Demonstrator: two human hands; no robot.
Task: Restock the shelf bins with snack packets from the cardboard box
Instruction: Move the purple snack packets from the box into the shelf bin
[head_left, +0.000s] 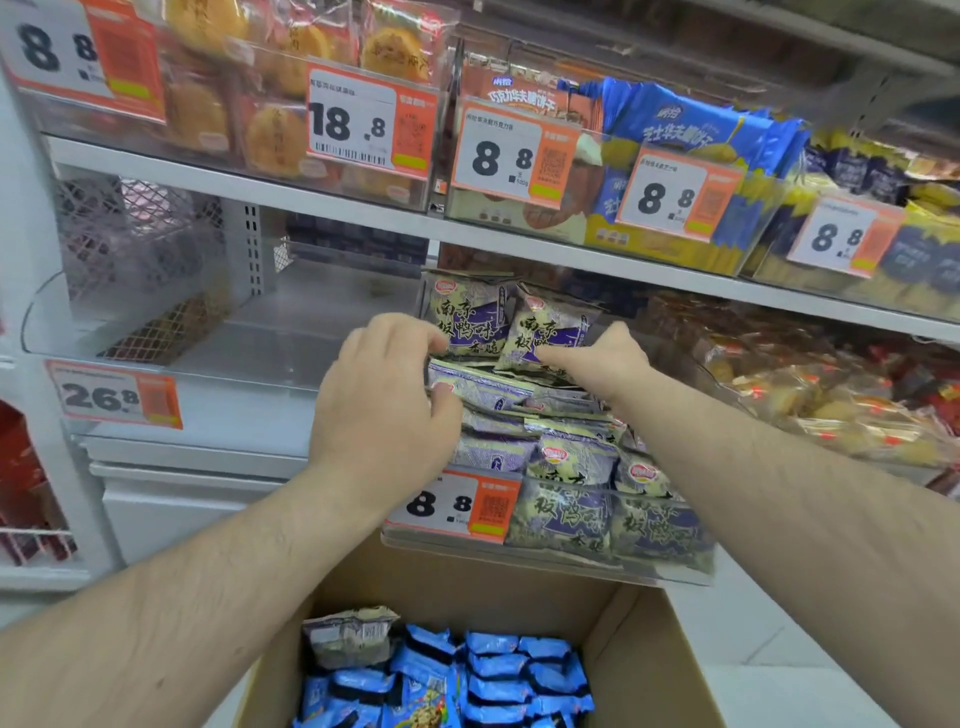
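While both hands grip purple packets (545, 332), left hand (384, 400), right hand (597, 358), bin (675, 571) brimful

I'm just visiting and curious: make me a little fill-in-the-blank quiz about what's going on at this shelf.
1. Both hands, left and right, reach into the bin of ____ packets.
2. The price tag on that bin reads ____.
3. The cardboard box below holds mostly ____ packets.
4. The bin left of the hands has a tag reading ____.

Missing words: purple; 8.8; blue; 26.8
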